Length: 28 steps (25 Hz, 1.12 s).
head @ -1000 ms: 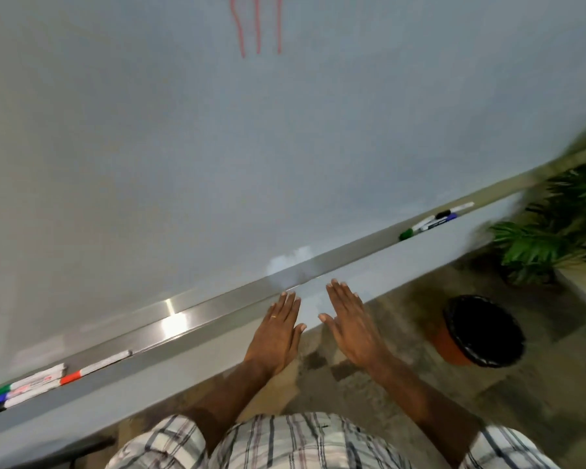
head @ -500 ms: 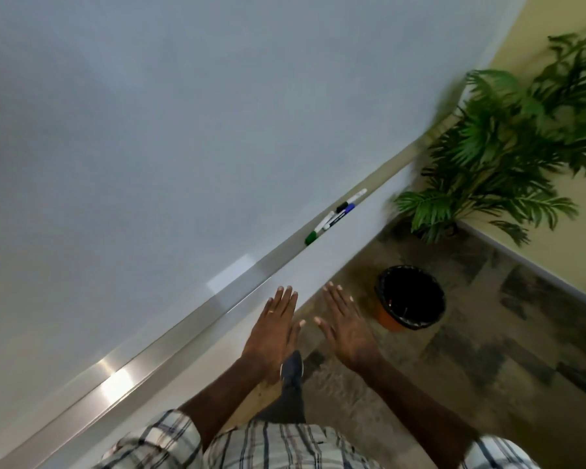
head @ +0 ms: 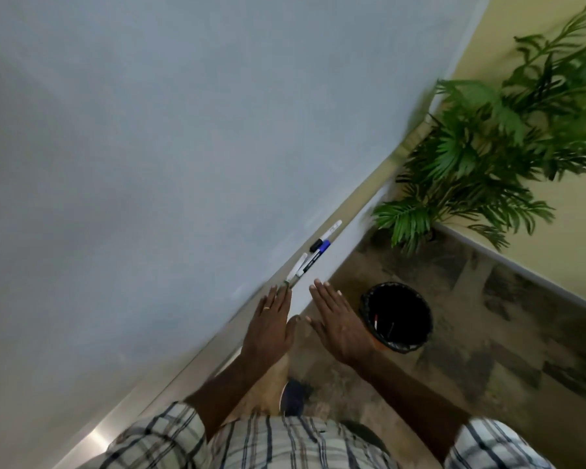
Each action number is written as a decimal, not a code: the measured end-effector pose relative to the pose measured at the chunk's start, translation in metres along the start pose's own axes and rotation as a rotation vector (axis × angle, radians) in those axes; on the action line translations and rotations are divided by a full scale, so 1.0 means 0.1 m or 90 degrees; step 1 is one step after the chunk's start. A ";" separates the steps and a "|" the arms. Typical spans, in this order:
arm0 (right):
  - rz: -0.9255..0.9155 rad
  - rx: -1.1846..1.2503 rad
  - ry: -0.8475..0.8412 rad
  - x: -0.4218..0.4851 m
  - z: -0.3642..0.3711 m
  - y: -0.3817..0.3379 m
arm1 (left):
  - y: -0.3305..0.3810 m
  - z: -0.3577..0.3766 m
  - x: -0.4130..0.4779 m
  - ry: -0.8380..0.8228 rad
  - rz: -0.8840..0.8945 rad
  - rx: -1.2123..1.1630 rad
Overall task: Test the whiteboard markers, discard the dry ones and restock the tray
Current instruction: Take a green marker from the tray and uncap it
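Whiteboard (head: 183, 147), blank in the part shown, fills the left and centre of the head view and runs diagonally from lower left to upper right. Along its lower edge lies the metal tray (head: 102, 438), with a bright glare near its lower-left stretch. Above a plaid shirt (head: 251, 445), the left hand (head: 271, 328) is stretched flat, fingers straight and together, a ring (head: 267, 308) on one finger. It grasps nothing. Its fingertips lie just at the tray's front edge, beside the green end of a marker; blur hides whether they touch it.

Three markers lie lengthwise on the right stretch of the tray, short of its right end:
- the green-capped marker (head: 296, 267), nearest the left hand, cap toward the hand;
- the blue-capped marker (head: 313, 258), just beside it on the tray's front edge, cap pointing away;
- the black-capped marker (head: 327, 234), farthest along, its cap next to the blue one.

Right hand (head: 339, 321), likewise flat and released, is held over the floor (head: 487, 333) below the tray, apart from the markers. Right of it stands a waste bin (head: 396, 318) with a black liner; two slender objects, one red-ended, lie inside. A leafy plant (head: 487, 147) stands in the corner against a yellow wall (head: 572, 225).
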State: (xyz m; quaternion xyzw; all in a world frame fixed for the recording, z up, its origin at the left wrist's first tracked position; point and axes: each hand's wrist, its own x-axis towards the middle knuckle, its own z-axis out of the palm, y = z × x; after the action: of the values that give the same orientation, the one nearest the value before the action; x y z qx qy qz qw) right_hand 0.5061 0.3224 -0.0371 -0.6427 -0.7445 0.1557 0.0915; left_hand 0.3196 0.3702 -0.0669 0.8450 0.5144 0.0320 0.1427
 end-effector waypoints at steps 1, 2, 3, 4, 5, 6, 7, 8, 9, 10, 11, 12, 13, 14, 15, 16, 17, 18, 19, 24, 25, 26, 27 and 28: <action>-0.005 0.005 -0.003 0.09 -0.01 0.04 | -0.04 -0.01 0.10 -0.015 0.013 0.035; -0.007 0.008 -0.018 0.18 -0.01 0.07 | -0.06 -0.01 0.17 -0.033 0.017 0.058; -0.015 0.004 -0.026 0.27 0.01 0.11 | -0.07 0.00 0.23 -0.031 0.016 0.074; -0.030 -0.006 -0.037 0.37 0.02 0.16 | -0.08 0.01 0.30 -0.026 0.011 0.082; -0.048 -0.010 -0.049 0.46 0.02 0.20 | -0.07 0.01 0.37 -0.033 0.002 0.067; -0.064 -0.014 -0.062 0.55 0.02 0.24 | -0.06 -0.01 0.42 -0.043 -0.006 0.047; -0.076 -0.024 -0.073 0.63 0.02 0.27 | -0.06 0.00 0.45 -0.041 -0.020 0.027; -0.089 -0.038 -0.078 0.71 0.04 0.32 | -0.05 0.00 0.46 -0.030 -0.041 0.003; -0.111 -0.051 -0.092 0.80 0.06 0.38 | -0.04 0.01 0.49 -0.026 -0.066 -0.022; -0.137 -0.059 -0.108 0.87 0.08 0.43 | -0.05 0.00 0.50 -0.020 -0.082 -0.041; -0.165 -0.065 -0.120 0.95 0.10 0.47 | -0.05 0.00 0.52 -0.011 -0.093 -0.045; -0.199 -0.071 -0.124 1.03 0.11 0.51 | -0.06 0.00 0.52 0.005 -0.104 -0.051; -0.234 -0.079 -0.125 1.10 0.12 0.54 | -0.07 0.00 0.51 0.029 -0.120 -0.063; -0.276 -0.083 -0.124 1.18 0.11 0.56 | -0.07 0.01 0.49 0.056 -0.145 -0.076; -0.315 -0.082 -0.121 1.25 0.10 0.56 | -0.07 0.03 0.46 0.078 -0.167 -0.080; -0.353 -0.078 -0.117 1.31 0.08 0.56 | -0.07 0.05 0.43 0.093 -0.187 -0.076; -0.393 -0.073 -0.120 1.37 0.05 0.55 | -0.06 0.08 0.38 0.114 -0.204 -0.064; -0.431 -0.067 -0.123 1.41 0.02 0.53 | -0.05 0.10 0.33 0.137 -0.217 -0.054; -0.469 -0.061 -0.124 1.44 0.01 0.53 | -0.02 0.12 0.27 0.155 -0.231 -0.055; -0.625 -0.041 -0.128 1.52 0.12 0.45 | 0.20 0.01 -0.05 0.230 -0.287 -0.063; -0.657 -0.066 -0.118 1.51 0.13 0.41 | 0.27 -0.01 -0.12 0.240 -0.304 -0.068; -0.684 -0.099 -0.095 1.50 0.14 0.36 | 0.33 -0.02 -0.19 0.240 -0.325 -0.070; -0.704 -0.122 -0.072 1.50 0.14 0.29 | 0.40 -0.03 -0.26 0.237 -0.348 -0.071; -0.719 -0.132 -0.058 1.49 0.14 0.24 | 0.45 -0.05 -0.31 0.233 -0.368 -0.076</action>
State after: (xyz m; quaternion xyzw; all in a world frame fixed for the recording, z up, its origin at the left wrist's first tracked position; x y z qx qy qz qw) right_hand 0.5004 0.4705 -0.0681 -0.1438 -0.9868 0.0368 0.0649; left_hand 0.3426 0.3248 -0.0467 0.6350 0.7465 0.1711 0.1008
